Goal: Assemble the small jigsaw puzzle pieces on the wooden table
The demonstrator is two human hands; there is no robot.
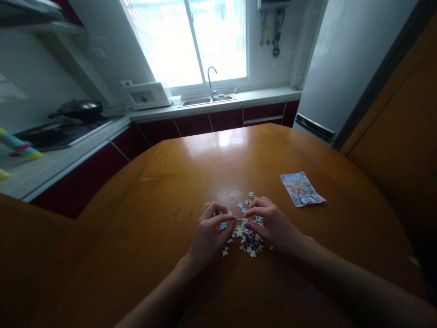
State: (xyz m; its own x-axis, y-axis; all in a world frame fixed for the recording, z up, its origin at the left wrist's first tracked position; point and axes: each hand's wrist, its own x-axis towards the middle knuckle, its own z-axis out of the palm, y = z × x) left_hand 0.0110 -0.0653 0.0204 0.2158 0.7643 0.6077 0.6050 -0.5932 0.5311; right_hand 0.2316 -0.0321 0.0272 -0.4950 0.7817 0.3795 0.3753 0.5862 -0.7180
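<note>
With puzzle pieces (251, 242) heaped toward the near edge of the worktop (191, 169), probably for easy reach, our left hand (212, 228) pinches one, while we cannot tell whether our right hand (271, 220) grips any.

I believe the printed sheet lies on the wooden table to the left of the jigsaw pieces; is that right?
Not quite: the head view shows the printed sheet to the right of the jigsaw pieces, not the left. It does lie on the wooden table.
</note>
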